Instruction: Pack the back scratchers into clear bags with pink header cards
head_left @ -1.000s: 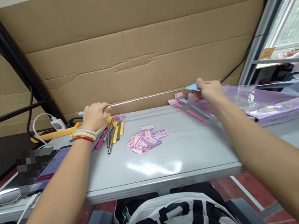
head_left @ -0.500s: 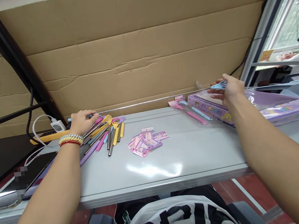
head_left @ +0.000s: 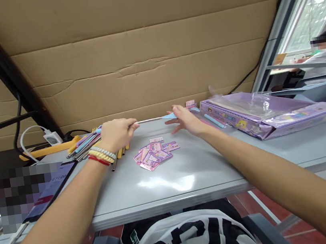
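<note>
A thin, silver metal rod [head_left: 150, 120] with a light-blue head [head_left: 168, 116] is spanning the gap between a person's bare hands at the far side of a glossy, pale-grey table [head_left: 199, 165]. The left hand [head_left: 119, 133], its wrist wearing pale woven and red bracelets [head_left: 101, 155], is pinching the rod between thumb and finger. The right hand [head_left: 188, 120] is hovering with fingers spread beside the light-blue head; whether a fingertip is touching it cannot be told. A loose pile of small pink-and-purple printed paper cards [head_left: 155, 155] is lying on the table, nearer the person. Slim metal sticks with coloured handles [head_left: 86, 145] are lying behind and beside the left wrist. A light-blue stick in clear plastic [head_left: 215, 121] is resting against a shallow, purple printed box [head_left: 239, 123] at right. Brown cardboard [head_left: 144, 72] is backing the scene.
</note>
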Action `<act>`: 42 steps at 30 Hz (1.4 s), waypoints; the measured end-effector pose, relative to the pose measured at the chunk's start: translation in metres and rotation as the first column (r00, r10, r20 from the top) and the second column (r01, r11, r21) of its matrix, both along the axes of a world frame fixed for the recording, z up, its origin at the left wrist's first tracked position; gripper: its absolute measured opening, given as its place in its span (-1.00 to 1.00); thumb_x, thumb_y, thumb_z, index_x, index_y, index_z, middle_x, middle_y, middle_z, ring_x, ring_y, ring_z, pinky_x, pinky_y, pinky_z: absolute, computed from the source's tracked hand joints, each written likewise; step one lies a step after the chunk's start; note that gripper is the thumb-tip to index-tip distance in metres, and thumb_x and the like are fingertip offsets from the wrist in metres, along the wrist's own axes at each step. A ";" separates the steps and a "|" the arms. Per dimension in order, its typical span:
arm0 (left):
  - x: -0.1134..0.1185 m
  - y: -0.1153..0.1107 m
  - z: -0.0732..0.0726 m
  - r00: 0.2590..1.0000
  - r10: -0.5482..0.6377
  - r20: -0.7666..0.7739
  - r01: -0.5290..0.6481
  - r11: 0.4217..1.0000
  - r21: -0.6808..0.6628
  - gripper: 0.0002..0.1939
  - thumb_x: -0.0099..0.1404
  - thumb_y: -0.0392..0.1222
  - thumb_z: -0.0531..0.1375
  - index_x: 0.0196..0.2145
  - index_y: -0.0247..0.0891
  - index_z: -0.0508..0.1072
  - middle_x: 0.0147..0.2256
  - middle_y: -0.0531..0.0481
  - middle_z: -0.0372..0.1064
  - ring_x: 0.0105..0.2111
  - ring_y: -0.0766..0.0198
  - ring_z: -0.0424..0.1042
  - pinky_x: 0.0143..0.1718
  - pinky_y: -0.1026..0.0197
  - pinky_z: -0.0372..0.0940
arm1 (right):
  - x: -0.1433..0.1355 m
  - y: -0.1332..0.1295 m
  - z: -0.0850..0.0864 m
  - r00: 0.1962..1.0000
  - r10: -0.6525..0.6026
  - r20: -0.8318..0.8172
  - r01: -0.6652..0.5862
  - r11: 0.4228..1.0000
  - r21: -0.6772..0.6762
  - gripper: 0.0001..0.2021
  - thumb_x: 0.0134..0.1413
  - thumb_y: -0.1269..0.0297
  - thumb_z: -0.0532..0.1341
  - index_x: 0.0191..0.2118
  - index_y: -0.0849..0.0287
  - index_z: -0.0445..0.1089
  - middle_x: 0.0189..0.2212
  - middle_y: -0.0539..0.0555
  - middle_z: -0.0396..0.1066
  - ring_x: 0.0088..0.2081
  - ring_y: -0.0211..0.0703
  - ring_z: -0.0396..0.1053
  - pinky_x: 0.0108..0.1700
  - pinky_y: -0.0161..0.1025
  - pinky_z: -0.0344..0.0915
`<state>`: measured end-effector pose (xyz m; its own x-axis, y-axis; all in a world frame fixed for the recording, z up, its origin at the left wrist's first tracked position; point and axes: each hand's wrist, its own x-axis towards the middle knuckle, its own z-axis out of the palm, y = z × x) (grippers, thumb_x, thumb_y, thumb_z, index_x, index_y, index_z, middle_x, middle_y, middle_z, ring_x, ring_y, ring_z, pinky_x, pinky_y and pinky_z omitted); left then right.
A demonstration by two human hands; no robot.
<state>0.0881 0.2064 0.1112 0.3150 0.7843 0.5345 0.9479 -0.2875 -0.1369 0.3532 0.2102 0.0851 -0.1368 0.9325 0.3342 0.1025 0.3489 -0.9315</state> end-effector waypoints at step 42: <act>-0.085 0.029 0.003 0.883 0.449 0.137 -0.456 0.890 0.022 -0.44 0.27 -0.07 -0.17 -0.23 -0.32 0.60 -0.34 -0.22 0.52 -0.23 -0.06 0.42 -0.39 0.11 0.12 | 0.144 -0.007 0.042 0.730 -0.584 -0.355 0.600 0.796 -0.075 -0.45 0.25 -0.05 -0.28 -0.17 0.15 0.34 -0.24 0.29 0.38 -0.29 -0.02 0.39 -0.39 -0.19 0.27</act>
